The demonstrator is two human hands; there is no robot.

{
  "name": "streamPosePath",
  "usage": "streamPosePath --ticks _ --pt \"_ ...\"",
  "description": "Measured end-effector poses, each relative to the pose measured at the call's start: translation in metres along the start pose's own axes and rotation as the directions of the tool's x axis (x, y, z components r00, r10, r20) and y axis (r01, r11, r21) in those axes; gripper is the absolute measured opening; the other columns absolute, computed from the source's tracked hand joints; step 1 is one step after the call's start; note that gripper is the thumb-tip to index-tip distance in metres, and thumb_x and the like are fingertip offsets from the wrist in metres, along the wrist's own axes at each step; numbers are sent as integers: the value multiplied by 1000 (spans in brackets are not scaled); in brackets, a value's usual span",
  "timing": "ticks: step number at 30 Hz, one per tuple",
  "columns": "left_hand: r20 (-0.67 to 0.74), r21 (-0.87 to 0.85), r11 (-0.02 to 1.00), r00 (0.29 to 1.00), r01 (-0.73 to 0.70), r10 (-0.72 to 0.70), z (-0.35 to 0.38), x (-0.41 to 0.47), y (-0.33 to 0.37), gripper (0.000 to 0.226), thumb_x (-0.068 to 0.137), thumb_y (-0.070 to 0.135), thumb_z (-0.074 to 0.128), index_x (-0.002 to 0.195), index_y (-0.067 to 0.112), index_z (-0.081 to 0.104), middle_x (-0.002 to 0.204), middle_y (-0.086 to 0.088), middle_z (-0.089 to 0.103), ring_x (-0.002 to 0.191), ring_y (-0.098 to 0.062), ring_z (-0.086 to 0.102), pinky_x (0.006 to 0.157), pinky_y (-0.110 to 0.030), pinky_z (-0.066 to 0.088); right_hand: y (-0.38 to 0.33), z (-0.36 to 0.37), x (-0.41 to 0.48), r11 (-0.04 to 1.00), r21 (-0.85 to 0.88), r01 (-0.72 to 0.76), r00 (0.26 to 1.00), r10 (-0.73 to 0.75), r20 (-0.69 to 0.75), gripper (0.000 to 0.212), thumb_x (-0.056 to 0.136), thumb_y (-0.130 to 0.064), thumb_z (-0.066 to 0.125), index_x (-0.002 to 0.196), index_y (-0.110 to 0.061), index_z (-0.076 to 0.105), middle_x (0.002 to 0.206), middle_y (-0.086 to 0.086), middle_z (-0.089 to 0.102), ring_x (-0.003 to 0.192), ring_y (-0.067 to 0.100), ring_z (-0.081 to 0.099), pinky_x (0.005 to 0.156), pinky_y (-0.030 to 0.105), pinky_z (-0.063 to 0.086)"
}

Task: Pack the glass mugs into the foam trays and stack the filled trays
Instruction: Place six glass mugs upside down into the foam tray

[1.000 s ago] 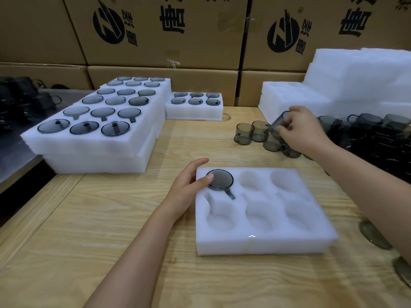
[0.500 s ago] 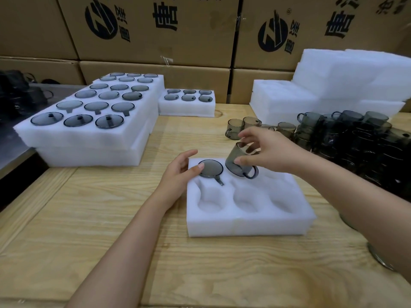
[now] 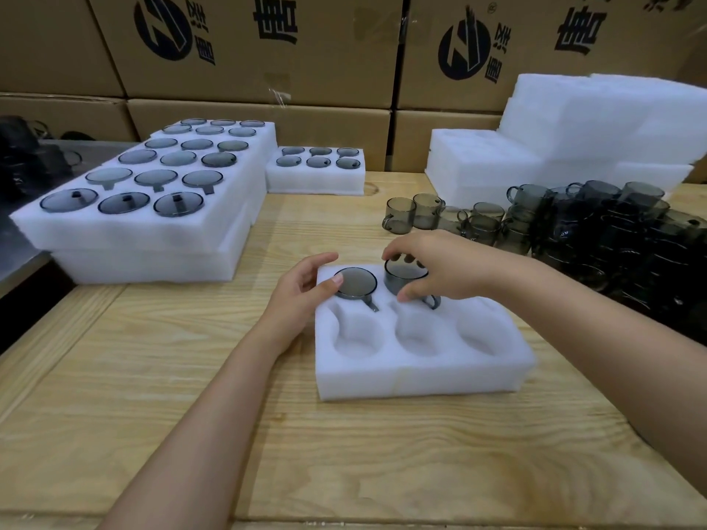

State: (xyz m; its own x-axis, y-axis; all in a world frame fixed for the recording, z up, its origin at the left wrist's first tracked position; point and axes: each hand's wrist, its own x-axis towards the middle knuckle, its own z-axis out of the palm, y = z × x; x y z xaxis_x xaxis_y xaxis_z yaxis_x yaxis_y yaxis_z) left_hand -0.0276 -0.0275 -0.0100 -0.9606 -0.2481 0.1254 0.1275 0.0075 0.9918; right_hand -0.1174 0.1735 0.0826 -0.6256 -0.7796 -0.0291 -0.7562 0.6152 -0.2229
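From the head camera, your right hand (image 3: 440,265) comes in over the back edge of the foam tray (image 3: 421,372), palm down. Its fingers are curled over the top of a smoky glass mug (image 3: 405,281) and the thumb pinches the near side. That mug stands upright directly under your grip, at the tray's back middle pocket. Most of its body is above the foam, and its handle sticks out toward you and to the right. Whether it has bottomed out in the pocket can't be told.

Your left hand (image 3: 302,296) lies at the tray's back left corner, fingers loosely extended and holding nothing. The thumb tip touches the edge of the seated mug (image 3: 355,283), which fills the back left pocket just beside the one you hold. The tray's three front pockets are bare foam, and your right hand hides the back right one.

Beyond the tray to the right stand the loose mugs (image 3: 478,219), with the empty foam stack (image 3: 574,139) behind them. Beyond it to the left sit the filled trays (image 3: 145,223) and, further back, a small filled tray (image 3: 315,174). All of this rests on the wooden table (image 3: 191,376), with cardboard boxes (image 3: 248,51) behind.
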Motion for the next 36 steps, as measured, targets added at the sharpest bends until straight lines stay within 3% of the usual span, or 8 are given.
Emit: streamPosePath --ticks 8,12,15,23,25,28,32,36 --pt "0 4 1000 1000 -16 16 1 0 0 32 86 20 66 117 26 62 111 2 65 103 -15 64 86 -29 51 1 7 11 973 213 -83 988 108 -112 68 83 -67 44 136 -24 45 139 -10 47 129 11 41 97 26 33" --pt "-5 11 1000 1000 -24 24 2 -1 1 39 80 27 66 118 23 62 106 4 65 100 -15 63 86 -31 50 -14 40 25 986 108 -125 992 124 17 67 93 -62 15 150 -26 16 158 -7 14 146 13 2 116 39 -1" --pt "-15 14 999 999 -30 30 2 0 0 35 85 19 65 120 19 61 110 -2 65 104 -21 62 89 -36 49 -13 59 25 987 30 -157 988 157 -6 70 89 -67 6 149 -32 12 158 -12 12 145 9 -1 116 44 -9" --pt "-38 -10 1000 999 -15 14 3 1 -2 30 88 12 65 116 21 63 108 -6 68 101 -24 64 86 -37 51 -12 60 27 986 13 -167 984 168 -68 68 90 -67 11 145 -31 29 150 -7 34 138 16 26 111 41 15" --pt "-42 -18 1000 999 -11 11 3 0 -1 31 84 16 70 114 23 64 104 -2 69 100 -23 64 84 -36 51 -9 57 25 963 234 -136 980 166 -112 60 93 -62 20 137 -28 43 143 -8 44 133 14 35 107 35 21" --pt "-61 -36 999 998 1 -3 3 -1 0 36 74 25 70 110 26 66 96 3 71 94 -19 66 81 -33 51 4 43 23 698 715 -45 910 323 -258 35 96 -49 40 115 -27 60 116 -10 60 112 8 50 84 14 34" --pt "-117 -77 997 993 -1 -8 -1 2 -3 32 83 8 69 110 23 67 91 1 70 91 -22 65 81 -38 50 69 21 24 790 525 -316 680 575 -456 27 93 -25 49 111 -8 61 111 9 63 100 25 56 77 29 39" --pt "-195 -113 994 981 -5 -17 -4 6 -4 35 84 0 65 113 20 65 79 5 69 78 -17 65 75 -35 50 124 17 22 776 345 -527 728 622 -287 35 90 -15 49 122 -4 52 122 19 56 110 34 52 90 37 44"
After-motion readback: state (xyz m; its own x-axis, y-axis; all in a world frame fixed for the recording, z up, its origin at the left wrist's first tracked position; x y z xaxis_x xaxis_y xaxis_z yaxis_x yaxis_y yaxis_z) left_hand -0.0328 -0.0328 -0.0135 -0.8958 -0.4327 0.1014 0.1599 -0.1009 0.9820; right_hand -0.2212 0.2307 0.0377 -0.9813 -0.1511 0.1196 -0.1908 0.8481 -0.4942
